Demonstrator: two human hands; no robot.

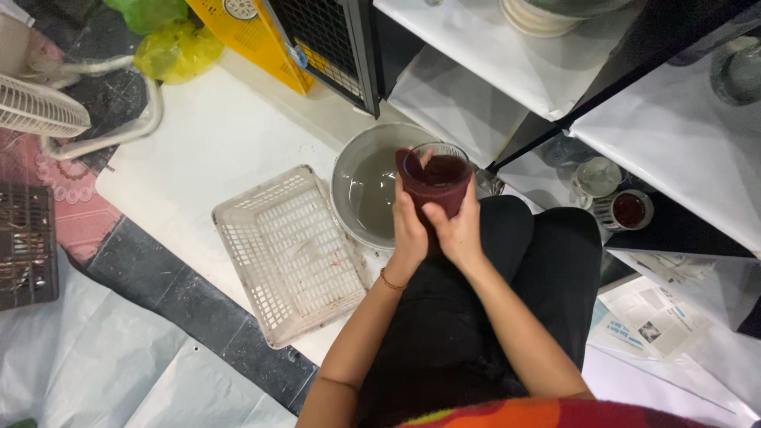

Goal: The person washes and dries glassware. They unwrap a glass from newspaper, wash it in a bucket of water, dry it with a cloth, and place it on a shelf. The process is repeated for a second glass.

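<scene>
Dark red cup [434,184] held in both hands, centre frame, above a grey basin [366,190].

Left hand [410,230] and right hand [456,230] close around its wall; it looks rigid, breakable, probably wet and slippery, best gripped low. White basket [285,254] lies left.

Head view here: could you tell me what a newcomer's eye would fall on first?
Most striking is the dark red cup at the centre, gripped by both hands, the left hand and right hand, above a grey basin of cloudy water. Just left of it, a white plastic basket lies tilted on the white floor sheet, with a yellow-green bag at the upper left.
</scene>
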